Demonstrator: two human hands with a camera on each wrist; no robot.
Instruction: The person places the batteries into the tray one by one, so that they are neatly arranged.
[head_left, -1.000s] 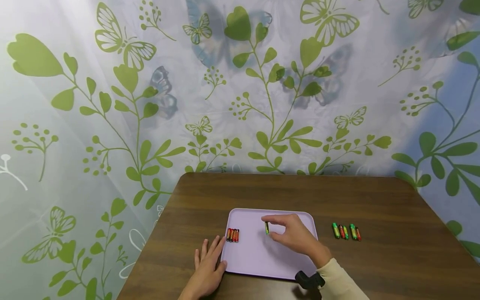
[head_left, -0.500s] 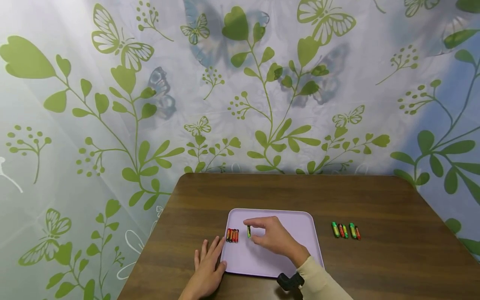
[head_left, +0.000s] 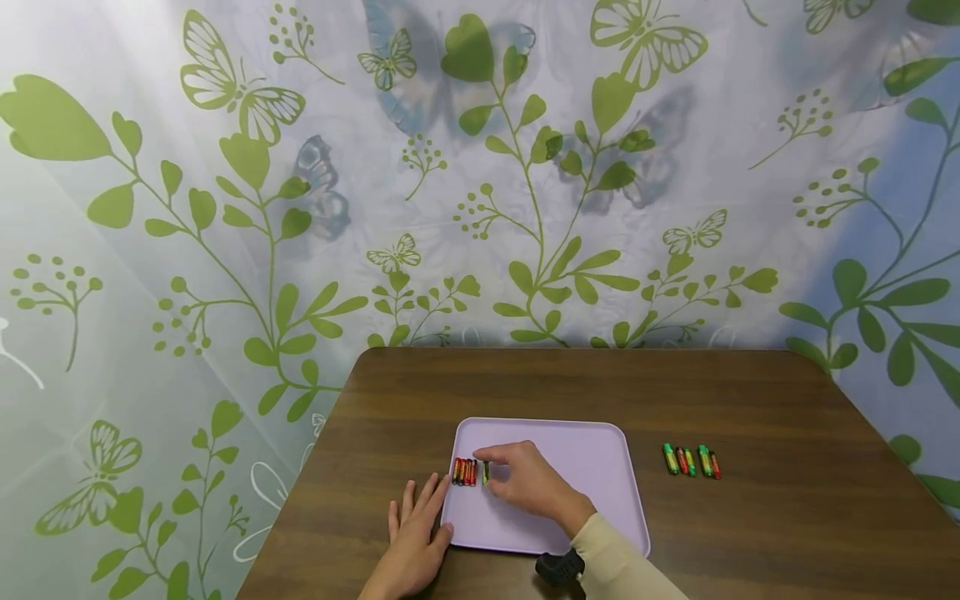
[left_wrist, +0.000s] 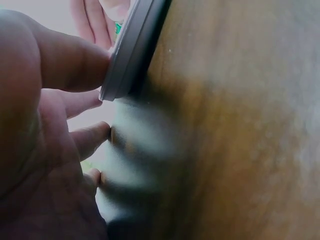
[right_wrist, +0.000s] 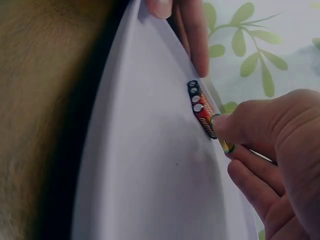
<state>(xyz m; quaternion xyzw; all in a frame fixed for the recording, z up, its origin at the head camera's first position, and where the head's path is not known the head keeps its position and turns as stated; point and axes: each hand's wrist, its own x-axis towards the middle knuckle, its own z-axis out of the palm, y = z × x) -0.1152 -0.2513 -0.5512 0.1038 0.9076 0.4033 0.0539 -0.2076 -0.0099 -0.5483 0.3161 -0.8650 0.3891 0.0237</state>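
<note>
My right hand (head_left: 528, 483) pinches a small green-and-black battery (head_left: 486, 473) between thumb and fingers, low over the left part of a lilac tray (head_left: 596, 467). Just left of it, a row of several red-and-black batteries (head_left: 464, 472) lies side by side on the tray, near its left wall. The right wrist view shows the held battery (right_wrist: 228, 146) close to the end of that row (right_wrist: 200, 106). Fingers fairly straight and spread, my left hand (head_left: 412, 537) rests at the tray's left edge; in the left wrist view its thumb (left_wrist: 75, 65) touches the rim.
Right of the tray, several green and red batteries (head_left: 692, 461) lie in two small groups on the brown wooden table (head_left: 780, 500). A curtain (head_left: 525, 167) with leaves and butterflies hangs behind the table. A black band with a device (head_left: 558, 568) is on the right wrist.
My right hand has moved left and slightly down across the tray with the green battery, to beside the red-and-black row. The left hand has stayed at the tray's edge.
</note>
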